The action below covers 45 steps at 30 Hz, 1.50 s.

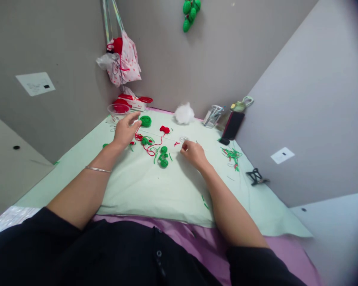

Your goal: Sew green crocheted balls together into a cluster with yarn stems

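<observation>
My left hand (125, 130) reaches over the far left of the table, thumb and fingers apart, beside a ball of green yarn (145, 121). My right hand (194, 153) is closed in a pinch at the middle right. A thin white thread (161, 136) runs across the cloth from near my left fingers to the right fingertips; its exact ends are hard to see. Between the hands lie a small red crocheted piece (164, 129) with a loose red strand, a green crocheted piece (164, 157) and a tangle of red and green yarn (144, 140).
White stuffing (184, 113) sits at the back. A clear cup (213, 116), a phone (233, 125) and a bottle (238, 105) stand at the back right. Yarn scraps (232, 155) and a black clip (257, 176) lie right; a plastic tub (118, 112) stands left.
</observation>
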Each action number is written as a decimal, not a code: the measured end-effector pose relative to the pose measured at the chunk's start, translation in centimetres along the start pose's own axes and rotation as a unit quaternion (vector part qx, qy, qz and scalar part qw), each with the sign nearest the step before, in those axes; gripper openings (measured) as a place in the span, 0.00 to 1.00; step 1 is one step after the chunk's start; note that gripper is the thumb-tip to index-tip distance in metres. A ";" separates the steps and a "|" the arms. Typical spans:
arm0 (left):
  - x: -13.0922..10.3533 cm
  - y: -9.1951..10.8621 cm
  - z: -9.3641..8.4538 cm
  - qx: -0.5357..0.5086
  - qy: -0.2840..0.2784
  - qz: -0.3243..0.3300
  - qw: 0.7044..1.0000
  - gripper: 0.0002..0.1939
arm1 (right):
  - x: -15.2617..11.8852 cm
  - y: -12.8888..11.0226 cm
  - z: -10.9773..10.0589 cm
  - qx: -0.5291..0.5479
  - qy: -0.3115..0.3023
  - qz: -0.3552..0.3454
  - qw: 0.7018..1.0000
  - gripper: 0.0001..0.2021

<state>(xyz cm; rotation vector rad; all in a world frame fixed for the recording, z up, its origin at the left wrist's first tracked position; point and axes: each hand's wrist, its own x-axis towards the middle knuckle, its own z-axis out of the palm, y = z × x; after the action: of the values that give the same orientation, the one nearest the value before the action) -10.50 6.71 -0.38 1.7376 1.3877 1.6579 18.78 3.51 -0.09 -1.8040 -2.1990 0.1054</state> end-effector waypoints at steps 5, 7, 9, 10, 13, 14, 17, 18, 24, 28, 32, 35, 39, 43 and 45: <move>0.1 -0.8 -0.8 0.078 -0.071 -0.020 0.994 0.34 | 0.3 0.0 0.6 0.170 0.001 0.005 0.985 0.08; 0.2 -0.8 -1.0 0.105 -0.056 -0.040 0.992 0.28 | 0.3 0.1 0.9 0.215 0.009 0.000 0.977 0.13; 0.2 -0.8 -1.1 0.125 -0.049 -0.054 0.989 0.18 | 0.4 0.3 1.2 0.236 0.014 0.002 0.972 0.14; 0.2 -0.7 -1.1 0.130 -0.052 -0.053 0.989 0.13 | 0.5 0.3 1.2 0.242 0.017 0.005 0.970 0.14; 0.0 -0.7 -0.7 0.115 -0.099 -0.024 0.988 0.08 | 0.6 0.5 1.3 0.252 0.039 0.005 0.967 0.12; -0.1 -0.8 -0.5 0.109 -0.123 -0.011 0.986 0.08 | 0.7 0.4 1.3 0.255 0.046 0.002 0.966 0.12; -0.6 -1.1 0.3 0.132 -0.181 0.035 0.974 0.09 | 0.5 0.2 1.2 0.263 0.061 -0.004 0.963 0.11; -0.9 -1.2 0.6 0.151 -0.186 0.051 0.970 0.10 | 0.5 0.1 1.1 0.265 0.062 -0.006 0.962 0.10; -1.9 -2.2 2.0 0.208 -0.218 0.083 0.950 0.12 | -0.2 -0.6 0.6 0.271 0.061 -0.034 0.960 0.10; -1.9 -2.3 2.3 0.173 -0.190 0.010 0.966 0.06 | -0.3 -0.7 0.6 0.279 0.065 -0.047 0.957 0.09; -1.7 -1.6 2.3 0.033 -0.136 -0.068 0.988 0.14 | -0.3 -0.7 0.7 0.296 0.071 -0.042 0.952 0.09; -1.6 -0.8 2.3 -0.053 -0.123 -0.119 0.984 0.24 | -0.1 -0.7 0.7 0.341 0.054 -0.026 0.938 0.09; -1.7 0.6 2.4 -0.130 -0.128 -0.159 0.970 0.23 | 0.1 -0.8 0.4 0.465 0.014 -0.009 0.885 0.07; -2.6 2.3 3.0 -0.188 -0.125 -0.166 0.960 0.21 | -0.4 -1.2 -0.2 0.549 -0.033 -0.032 0.834 0.09; -3.5 3.1 3.6 -0.199 -0.151 -0.159 0.955 0.21 | -0.8 -1.7 -0.4 0.567 -0.060 -0.055 0.820 0.10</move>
<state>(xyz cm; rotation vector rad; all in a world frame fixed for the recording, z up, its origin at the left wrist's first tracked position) -5.40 3.77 -0.67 1.3810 1.0390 1.3199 17.38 2.33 0.58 -0.9624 -1.6183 1.2290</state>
